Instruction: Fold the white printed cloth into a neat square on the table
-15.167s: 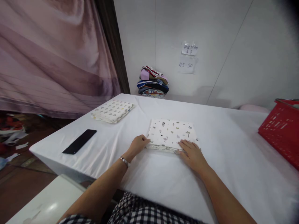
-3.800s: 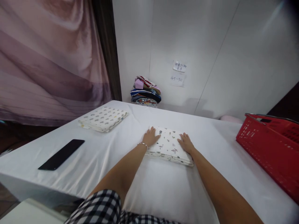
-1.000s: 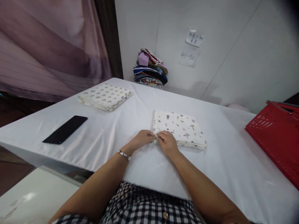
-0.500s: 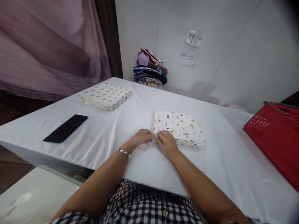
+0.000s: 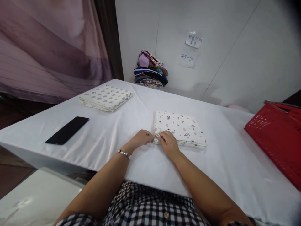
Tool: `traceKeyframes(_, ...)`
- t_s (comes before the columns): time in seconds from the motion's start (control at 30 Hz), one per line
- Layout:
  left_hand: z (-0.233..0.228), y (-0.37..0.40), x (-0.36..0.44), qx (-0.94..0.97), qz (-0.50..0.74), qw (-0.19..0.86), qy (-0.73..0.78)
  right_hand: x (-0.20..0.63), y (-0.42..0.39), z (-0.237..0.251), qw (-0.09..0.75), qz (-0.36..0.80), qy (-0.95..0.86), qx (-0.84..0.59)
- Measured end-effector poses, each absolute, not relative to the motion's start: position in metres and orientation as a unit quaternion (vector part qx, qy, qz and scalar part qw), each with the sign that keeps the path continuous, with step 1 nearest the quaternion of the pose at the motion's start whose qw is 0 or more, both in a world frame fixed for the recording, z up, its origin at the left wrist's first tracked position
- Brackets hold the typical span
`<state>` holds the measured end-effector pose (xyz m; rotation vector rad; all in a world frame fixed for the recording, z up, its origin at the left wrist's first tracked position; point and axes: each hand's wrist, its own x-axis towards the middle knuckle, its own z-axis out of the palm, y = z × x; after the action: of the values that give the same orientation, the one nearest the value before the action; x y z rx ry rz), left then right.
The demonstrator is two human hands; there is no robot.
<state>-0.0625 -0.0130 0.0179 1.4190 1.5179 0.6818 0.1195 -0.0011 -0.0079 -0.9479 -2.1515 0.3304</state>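
Right, corner work now: both hands are at the near-left corner of the white printed cloth, which lies folded flat on the table in front of me, approx. centre. L hand has fingers curled in, tips pinched on the corner edge; R hand is bunched just beside it, almost closed, w/ a small lip of fabric nipped betw. thumb & fingers. Step in hand is prob. neatening the layers at that corner. Next move calls for a light pull, L & R together, then smoothing flat w/o dragging the stack askew, I'd say. Vs. approx. 4 s ago: both palms were spread flat on top, one per side; now they're together at one corner. Heart-print cloth & phone haven't been shifted on the table.
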Motion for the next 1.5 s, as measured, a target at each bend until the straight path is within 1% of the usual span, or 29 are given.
traceKeyframes(0.13,0.020,-0.014,-0.058,0.568,0.286,0.482,0.603,0.121,-0.001,-0.008,0.367,0.115,-0.849,-0.362)
traceKeyframes(0.33,0.016,-0.014,-0.058,0.541,0.317,0.532,0.570,0.122,-0.001,-0.004,0.330,0.115,-0.872,-0.341)
traceKeyframes(0.47,0.019,-0.014,-0.060,0.532,0.327,0.582,0.522,0.120,-0.002,-0.003,0.366,0.156,-0.833,-0.384)
traceKeyframes(0.53,0.019,-0.013,-0.061,0.527,0.325,0.562,0.548,0.120,-0.001,-0.004,0.391,0.181,-0.812,-0.394)
traceKeyframes(0.63,0.018,-0.013,-0.060,0.534,0.306,0.499,0.610,0.121,0.000,-0.005,0.406,0.190,-0.807,-0.386)
traceKeyframes(0.73,0.019,-0.015,-0.056,0.552,0.277,0.462,0.637,0.122,0.000,-0.005,0.408,0.180,-0.812,-0.377)
traceKeyframes(0.9,0.020,-0.016,-0.043,0.563,0.259,0.435,0.653,0.122,0.001,-0.006,0.403,0.150,-0.829,-0.358)
traceKeyframes(1.03,0.017,-0.012,-0.036,0.566,0.263,0.442,0.645,0.123,0.001,-0.006,0.395,0.126,-0.842,-0.344)
traceKeyframes(1.2,0.017,-0.010,-0.043,0.503,0.291,0.505,0.639,0.123,-0.003,-0.005,0.398,0.106,-0.847,-0.335)
traceKeyframes(1.33,0.014,-0.011,-0.049,0.498,0.286,0.495,0.652,0.122,-0.004,-0.004,0.360,0.098,-0.865,-0.337)
traceKeyframes(1.5,0.013,-0.015,-0.052,0.510,0.289,0.500,0.638,0.121,-0.004,-0.004,0.360,0.084,-0.868,-0.331)
